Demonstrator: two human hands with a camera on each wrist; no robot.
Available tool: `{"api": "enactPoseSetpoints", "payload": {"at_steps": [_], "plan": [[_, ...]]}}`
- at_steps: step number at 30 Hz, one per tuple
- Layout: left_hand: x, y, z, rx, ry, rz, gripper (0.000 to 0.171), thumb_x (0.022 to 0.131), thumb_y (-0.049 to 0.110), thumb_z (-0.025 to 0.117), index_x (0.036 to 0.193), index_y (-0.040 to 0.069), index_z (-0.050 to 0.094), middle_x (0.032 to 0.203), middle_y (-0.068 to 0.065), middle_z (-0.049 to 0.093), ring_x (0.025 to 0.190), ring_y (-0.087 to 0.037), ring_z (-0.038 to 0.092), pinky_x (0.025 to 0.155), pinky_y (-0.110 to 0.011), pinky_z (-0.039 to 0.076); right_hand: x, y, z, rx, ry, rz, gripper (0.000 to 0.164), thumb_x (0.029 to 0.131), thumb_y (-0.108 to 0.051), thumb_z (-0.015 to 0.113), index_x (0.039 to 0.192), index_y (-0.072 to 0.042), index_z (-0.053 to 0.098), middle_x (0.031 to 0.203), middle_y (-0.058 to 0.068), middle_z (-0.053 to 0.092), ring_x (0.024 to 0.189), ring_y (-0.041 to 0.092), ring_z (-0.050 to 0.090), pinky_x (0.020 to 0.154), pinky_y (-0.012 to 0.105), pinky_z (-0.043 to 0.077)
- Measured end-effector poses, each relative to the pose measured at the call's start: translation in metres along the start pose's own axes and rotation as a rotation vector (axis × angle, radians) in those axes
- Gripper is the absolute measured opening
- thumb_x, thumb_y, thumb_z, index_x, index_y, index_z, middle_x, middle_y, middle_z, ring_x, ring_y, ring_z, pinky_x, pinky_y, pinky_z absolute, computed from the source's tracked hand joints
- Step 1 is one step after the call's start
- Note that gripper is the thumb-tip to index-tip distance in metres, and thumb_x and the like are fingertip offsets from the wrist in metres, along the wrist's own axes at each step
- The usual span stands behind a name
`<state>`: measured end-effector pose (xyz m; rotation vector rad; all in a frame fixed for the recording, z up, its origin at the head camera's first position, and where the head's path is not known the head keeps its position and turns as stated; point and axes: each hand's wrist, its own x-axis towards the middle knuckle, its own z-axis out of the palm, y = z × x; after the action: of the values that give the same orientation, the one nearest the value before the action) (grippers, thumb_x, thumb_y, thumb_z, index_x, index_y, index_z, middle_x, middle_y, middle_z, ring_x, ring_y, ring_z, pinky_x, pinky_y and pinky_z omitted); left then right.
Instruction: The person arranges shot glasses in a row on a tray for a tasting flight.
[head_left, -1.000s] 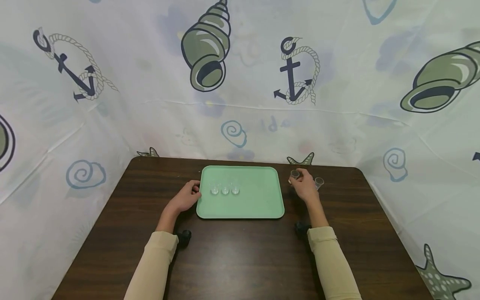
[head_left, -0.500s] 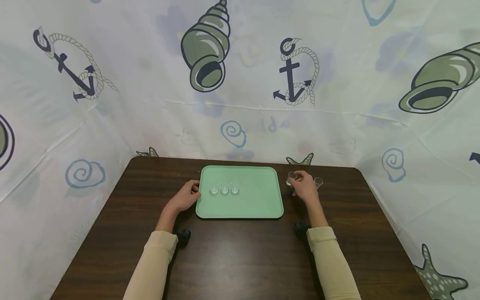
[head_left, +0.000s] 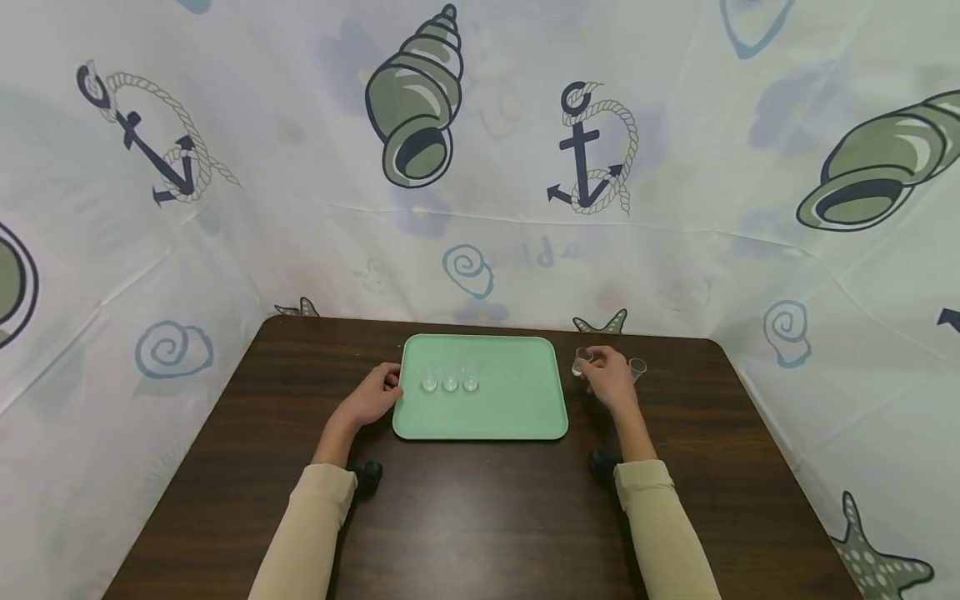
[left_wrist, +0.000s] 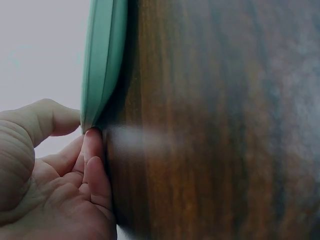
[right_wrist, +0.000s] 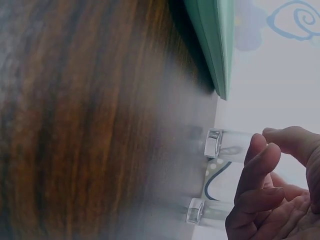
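A pale green tray point(head_left: 517, 387) lies on the table with three small clear shot glasses point(head_left: 450, 382) in a row on its left half. At its left edge, my left hand point(head_left: 373, 393) holds the rim, thumb on one side and a fingertip point(left_wrist: 93, 142) on the other. Just right of the tray, my right hand point(head_left: 611, 379) pinches a clear shot glass point(right_wrist: 227, 145) near its mouth, between thumb and fingers. Its thick base is close over the table in the right wrist view. Another shot glass point(head_left: 637, 367) stands behind that hand, partly covered in the right wrist view.
The dark wood table point(head_left: 465, 517) ends at a patterned white curtain point(head_left: 510, 250) close behind the tray. Curtain also closes off both sides. Black wrist devices point(head_left: 367, 478) sit on the inner side of both wrists.
My right hand and its shot glass have shifted slightly left and toward me, then stayed nearly still. The left hand and the tray keep their places.
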<state>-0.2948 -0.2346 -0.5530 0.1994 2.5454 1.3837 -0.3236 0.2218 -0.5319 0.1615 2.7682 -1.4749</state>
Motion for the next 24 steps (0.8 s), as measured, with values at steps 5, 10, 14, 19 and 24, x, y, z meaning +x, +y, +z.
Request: {"api": "enactPoseSetpoints", "payload": {"at_steps": [5, 10, 14, 19, 24], "plan": [[0.0001, -0.0003, 0.0005, 0.012, 0.008, -0.008, 0.055, 0.109, 0.006, 0.049, 0.157, -0.014, 0.034, 0.123, -0.024, 0.050, 0.105, -0.031, 0.050, 0.089, -0.042, 0.044, -0.0010, 0.0008, 0.0003, 0.017, 0.008, -0.013, 0.054, 0.107, -0.031, 0.067, 0.149, 0.001, 0.057, 0.108, 0.027, 0.074, 0.070, 0.026, 0.067, 0.065, 0.032, 0.051], [0.0007, -0.0009, 0.0006, 0.018, 0.012, -0.013, 0.054, 0.108, 0.006, 0.049, 0.157, -0.014, 0.035, 0.122, -0.023, 0.051, 0.105, -0.030, 0.050, 0.089, -0.042, 0.044, -0.0027, -0.0011, 0.0003, 0.027, 0.040, -0.022, 0.052, 0.105, -0.032, 0.069, 0.144, 0.001, 0.061, 0.104, 0.025, 0.074, 0.070, 0.026, 0.067, 0.064, 0.031, 0.051], [0.0004, -0.0005, 0.0004, 0.016, 0.012, -0.014, 0.055, 0.108, 0.007, 0.049, 0.157, -0.013, 0.035, 0.123, -0.023, 0.051, 0.105, -0.030, 0.049, 0.090, -0.042, 0.044, -0.0026, -0.0006, 0.0014, 0.022, 0.072, -0.037, 0.050, 0.104, -0.033, 0.069, 0.140, 0.001, 0.064, 0.100, 0.022, 0.075, 0.068, 0.024, 0.067, 0.064, 0.030, 0.051], [-0.0004, 0.0000, 0.0009, 0.015, 0.015, -0.020, 0.056, 0.108, 0.007, 0.050, 0.158, -0.013, 0.034, 0.124, -0.023, 0.050, 0.106, -0.031, 0.050, 0.090, -0.042, 0.044, -0.0035, -0.0003, 0.0030, 0.017, 0.095, -0.056, 0.050, 0.104, -0.035, 0.069, 0.139, 0.001, 0.064, 0.097, 0.019, 0.076, 0.066, 0.019, 0.066, 0.063, 0.030, 0.051], [-0.0013, 0.0006, 0.0010, 0.019, 0.018, -0.016, 0.055, 0.108, 0.006, 0.050, 0.157, -0.014, 0.034, 0.123, -0.023, 0.050, 0.106, -0.030, 0.049, 0.090, -0.042, 0.043, -0.0065, -0.0034, 0.0038, 0.031, 0.098, -0.069, 0.050, 0.105, -0.036, 0.068, 0.138, 0.001, 0.064, 0.099, 0.019, 0.075, 0.071, 0.023, 0.069, 0.064, 0.029, 0.052]]}}
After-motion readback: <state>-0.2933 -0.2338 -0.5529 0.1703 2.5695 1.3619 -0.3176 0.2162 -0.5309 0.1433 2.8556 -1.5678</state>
